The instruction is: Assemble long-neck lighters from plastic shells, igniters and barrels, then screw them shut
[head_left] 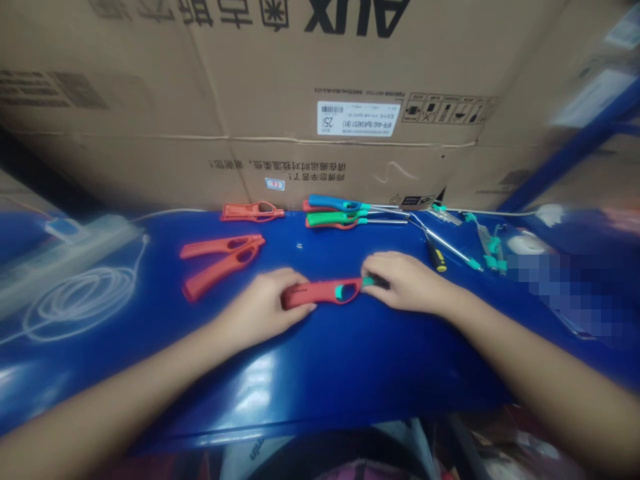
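Note:
My left hand (267, 303) grips the rear end of a red long-neck lighter (320, 292), held level just over the blue table. A teal trigger shows in its finger loop. At the lighter's front end, my right hand (403, 280) is closed on the teal collar; its fingers hide whatever lies beyond. Left of my hands lie a pair of orange-red handle shells (223, 267), with another handle shell (247, 212) behind them. Farther back, long-neck lighters with a blue handle (330, 202) and a green handle (327, 218) lie stacked with red ones, metal tubes pointing right.
A yellow-and-black screwdriver (437, 256) lies near a metal tube (453, 247) with a teal end. Small teal parts (495, 247) sit at right. A coiled white cable (83, 303) and a power strip (70, 257) occupy the left. A large cardboard box (270, 87) walls the back.

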Tool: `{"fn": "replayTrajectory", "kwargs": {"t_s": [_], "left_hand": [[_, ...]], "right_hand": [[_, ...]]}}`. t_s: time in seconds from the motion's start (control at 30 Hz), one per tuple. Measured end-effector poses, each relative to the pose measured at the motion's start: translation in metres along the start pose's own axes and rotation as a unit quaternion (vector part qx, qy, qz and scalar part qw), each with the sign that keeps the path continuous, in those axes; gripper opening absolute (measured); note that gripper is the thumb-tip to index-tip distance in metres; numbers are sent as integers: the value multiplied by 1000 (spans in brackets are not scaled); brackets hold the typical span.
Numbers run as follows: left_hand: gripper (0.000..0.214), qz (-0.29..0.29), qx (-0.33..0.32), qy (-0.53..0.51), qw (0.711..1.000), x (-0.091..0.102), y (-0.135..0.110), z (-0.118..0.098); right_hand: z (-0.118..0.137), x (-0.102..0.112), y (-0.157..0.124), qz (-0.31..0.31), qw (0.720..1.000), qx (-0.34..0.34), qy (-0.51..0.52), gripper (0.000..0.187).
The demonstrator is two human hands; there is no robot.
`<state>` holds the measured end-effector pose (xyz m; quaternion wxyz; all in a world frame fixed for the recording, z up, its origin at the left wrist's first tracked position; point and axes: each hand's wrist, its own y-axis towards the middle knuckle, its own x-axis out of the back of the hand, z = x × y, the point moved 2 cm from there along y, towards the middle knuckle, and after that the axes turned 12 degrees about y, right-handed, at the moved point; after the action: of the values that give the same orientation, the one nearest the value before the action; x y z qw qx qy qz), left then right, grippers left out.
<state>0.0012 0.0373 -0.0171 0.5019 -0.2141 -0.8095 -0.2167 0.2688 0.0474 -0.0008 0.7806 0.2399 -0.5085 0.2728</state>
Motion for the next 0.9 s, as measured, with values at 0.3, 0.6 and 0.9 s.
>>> {"fn": "replayTrajectory", "kwargs": {"t_s": [0.3, 0.6, 0.9], "left_hand": [[29, -23, -20, 25, 999, 3, -3, 0], [26, -31, -22, 15, 999, 3, -6, -1], [24, -24, -36, 45, 998, 10, -5, -3]], "right_hand": [[-24, 36, -18, -68, 951, -254, -162, 48], [-58, 54, -34, 21, 861, -488, -142, 48], [-23, 63, -24, -322, 891, -320, -14, 22]]}}
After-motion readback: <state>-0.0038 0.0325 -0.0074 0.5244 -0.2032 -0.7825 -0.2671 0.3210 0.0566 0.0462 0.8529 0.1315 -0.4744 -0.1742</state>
